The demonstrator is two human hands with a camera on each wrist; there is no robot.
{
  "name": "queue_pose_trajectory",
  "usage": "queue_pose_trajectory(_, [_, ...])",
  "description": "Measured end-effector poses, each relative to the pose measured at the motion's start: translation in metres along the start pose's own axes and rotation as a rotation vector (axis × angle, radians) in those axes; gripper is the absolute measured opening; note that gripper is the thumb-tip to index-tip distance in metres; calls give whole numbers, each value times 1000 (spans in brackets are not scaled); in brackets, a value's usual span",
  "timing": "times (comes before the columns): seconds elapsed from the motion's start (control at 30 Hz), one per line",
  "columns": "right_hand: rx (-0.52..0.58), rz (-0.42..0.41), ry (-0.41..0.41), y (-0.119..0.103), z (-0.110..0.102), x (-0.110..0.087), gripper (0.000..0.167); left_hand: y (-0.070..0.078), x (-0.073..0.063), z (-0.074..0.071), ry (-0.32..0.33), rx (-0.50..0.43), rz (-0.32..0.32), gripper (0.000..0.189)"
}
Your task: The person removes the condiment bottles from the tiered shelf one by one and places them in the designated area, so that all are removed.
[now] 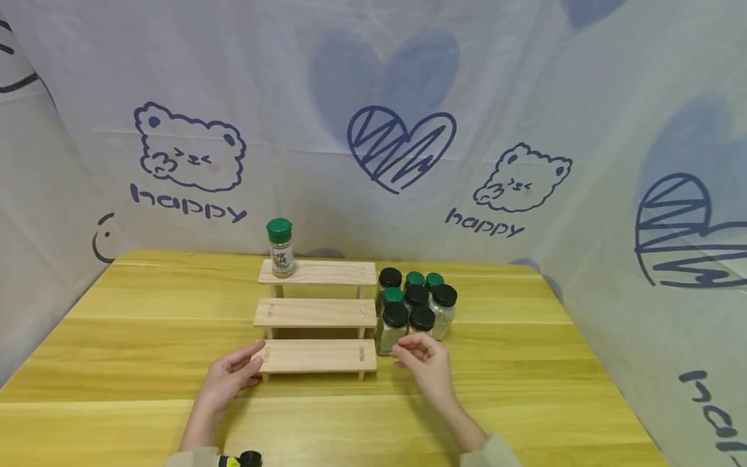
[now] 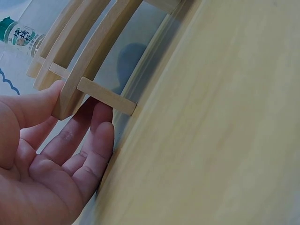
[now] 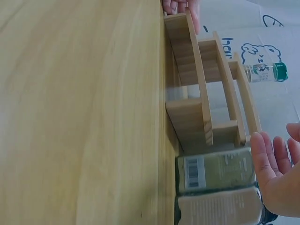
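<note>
A three-tier wooden rack (image 1: 318, 355) stands on the table. My left hand (image 1: 227, 383) holds the left end of its lowest board, and the left wrist view shows the thumb at the board's edge with fingers curled beneath. On the top tier, toward the left, stands a green-capped seasoning bottle (image 1: 281, 250). Just right of the rack, several spice jars (image 1: 395, 316) with black or green caps stand close together. My right hand (image 1: 428, 366) hovers by the front jars, fingers loosely bent and nothing in them. In the right wrist view its fingertips are near a barcode-labelled jar (image 3: 215, 169).
A wooden table (image 1: 146, 311) spreads around the rack and jars. Behind and to the right hangs a pale cloth (image 1: 303, 188) with hearts and bears drawn on it. A small black-topped object (image 1: 251, 458) shows at the bottom edge beside the left sleeve.
</note>
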State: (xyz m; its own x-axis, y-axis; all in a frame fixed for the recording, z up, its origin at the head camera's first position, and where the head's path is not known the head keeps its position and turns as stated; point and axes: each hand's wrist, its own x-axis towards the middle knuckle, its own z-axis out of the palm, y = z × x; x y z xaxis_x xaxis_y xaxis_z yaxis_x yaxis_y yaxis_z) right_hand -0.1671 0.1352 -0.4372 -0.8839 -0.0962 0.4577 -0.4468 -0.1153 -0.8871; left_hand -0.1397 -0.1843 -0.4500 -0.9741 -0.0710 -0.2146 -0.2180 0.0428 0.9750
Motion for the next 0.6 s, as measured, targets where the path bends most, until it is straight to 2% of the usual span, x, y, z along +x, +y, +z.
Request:
queue_pose_trajectory(0.13, [-4, -33, -26, 1, 8, 2, 14, 1, -1, 0, 1, 0, 1, 44])
queue_pose_trajectory(0.23, [-3, -20, -32, 0, 14, 5, 12, 1, -1, 0, 1, -3, 2, 43])
queue_pose_trajectory(0.27, [-15, 11, -20, -10, 20, 6, 14, 1, -1, 0, 1, -3, 3, 43])
queue_pose_trajectory(0.37, [-8, 93, 5, -21, 29, 9, 12, 0, 0, 0, 4, -6, 2, 43])
queue_pose_trajectory(0.5, [-2, 150, 17, -26, 37, 14, 11, -1, 0, 1, 10, -6, 0, 43])
queue_pose_trajectory(0.6, [12, 155, 11, -24, 41, 18, 11, -1, 0, 1, 11, -6, -2, 43])
